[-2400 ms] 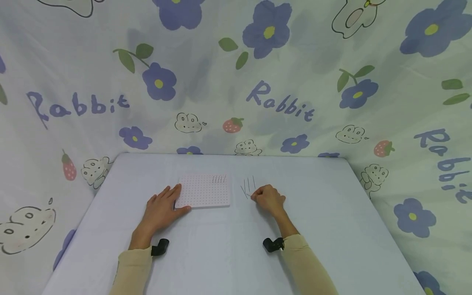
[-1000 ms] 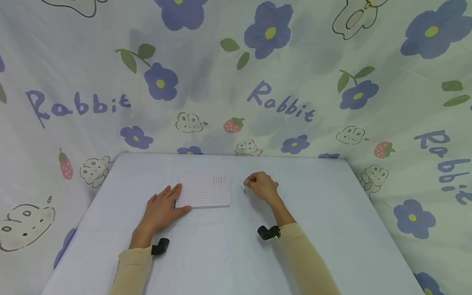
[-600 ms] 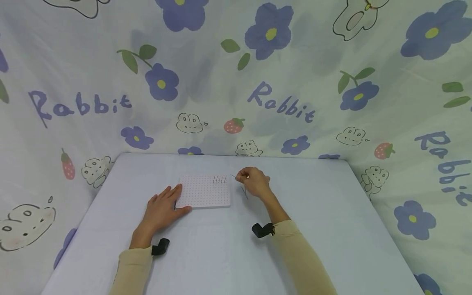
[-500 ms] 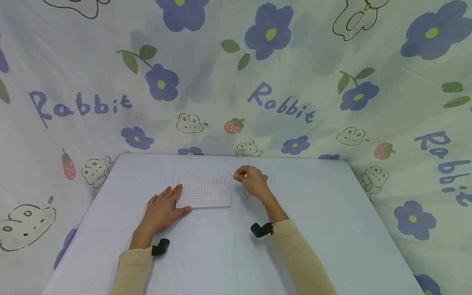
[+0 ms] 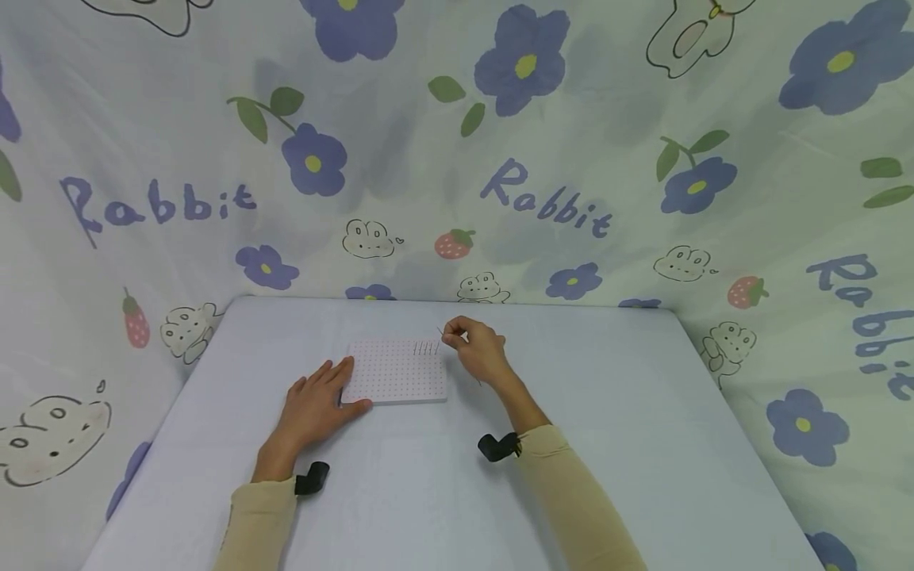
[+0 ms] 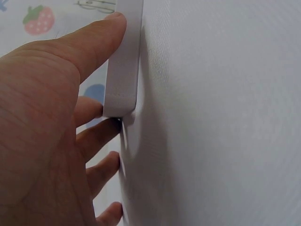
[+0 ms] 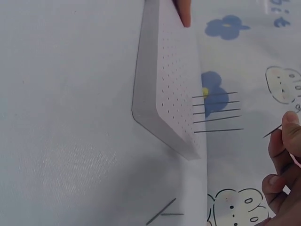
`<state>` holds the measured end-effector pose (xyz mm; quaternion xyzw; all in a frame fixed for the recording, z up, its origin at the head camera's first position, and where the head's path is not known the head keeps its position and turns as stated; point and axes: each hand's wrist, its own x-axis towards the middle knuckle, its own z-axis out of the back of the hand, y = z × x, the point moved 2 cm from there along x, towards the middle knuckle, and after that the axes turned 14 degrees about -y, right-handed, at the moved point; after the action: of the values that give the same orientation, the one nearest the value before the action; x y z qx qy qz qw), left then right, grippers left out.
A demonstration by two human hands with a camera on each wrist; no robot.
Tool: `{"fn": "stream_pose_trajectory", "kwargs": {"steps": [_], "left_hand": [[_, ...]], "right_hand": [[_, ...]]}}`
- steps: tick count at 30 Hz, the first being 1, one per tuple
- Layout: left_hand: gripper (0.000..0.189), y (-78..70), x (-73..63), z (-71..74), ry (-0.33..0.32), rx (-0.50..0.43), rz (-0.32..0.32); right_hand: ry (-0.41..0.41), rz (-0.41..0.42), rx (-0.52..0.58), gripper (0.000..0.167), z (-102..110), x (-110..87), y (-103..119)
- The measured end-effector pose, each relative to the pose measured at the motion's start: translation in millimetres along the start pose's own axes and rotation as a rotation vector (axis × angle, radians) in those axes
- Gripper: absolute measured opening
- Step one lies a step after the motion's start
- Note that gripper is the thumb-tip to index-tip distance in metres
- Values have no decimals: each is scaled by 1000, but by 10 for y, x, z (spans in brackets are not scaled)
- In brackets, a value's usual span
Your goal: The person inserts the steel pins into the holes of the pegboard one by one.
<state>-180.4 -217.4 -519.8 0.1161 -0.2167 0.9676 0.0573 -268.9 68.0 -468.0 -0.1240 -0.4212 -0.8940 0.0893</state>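
Note:
A white board point(image 5: 393, 377) with a grid of small holes lies on the table. Several thin dark pins point(image 7: 218, 131) stand in a row near its far right corner. My left hand point(image 5: 310, 408) rests against the board's left side, fingers spread and fairly straight, its thumb point(image 6: 101, 40) along the near edge. Between thumb and fingertip my right hand point(image 5: 480, 349) pinches another thin dark pin point(image 7: 272, 131), held just off the far right corner. The held pin is apart from the standing ones, its tip exposed in the right wrist view.
Loose pins point(image 7: 161, 212) lie on the table to the right of the board, mostly hidden by the right hand in the head view. The white table point(image 5: 400, 492) is backed by a printed curtain point(image 5: 400, 143).
My right hand picked a pin from the loose ones on the table, then moved left and away from me to the board's far right corner. The left hand has stayed put.

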Motion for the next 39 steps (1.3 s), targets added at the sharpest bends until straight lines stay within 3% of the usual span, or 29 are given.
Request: {"fn": "stream_pose_trajectory", "kwargs": {"steps": [9, 24, 39], "left_hand": [[91, 13, 9, -7, -1, 6, 2], [91, 37, 9, -22, -6, 1, 1], [92, 50, 4, -41, -13, 3, 1]], "right_hand": [[-4, 34, -1, 7, -60, 30, -19], [-19, 71, -165, 7, -146, 18, -117], [-5, 73, -235, 7, -204, -29, -195]]}}
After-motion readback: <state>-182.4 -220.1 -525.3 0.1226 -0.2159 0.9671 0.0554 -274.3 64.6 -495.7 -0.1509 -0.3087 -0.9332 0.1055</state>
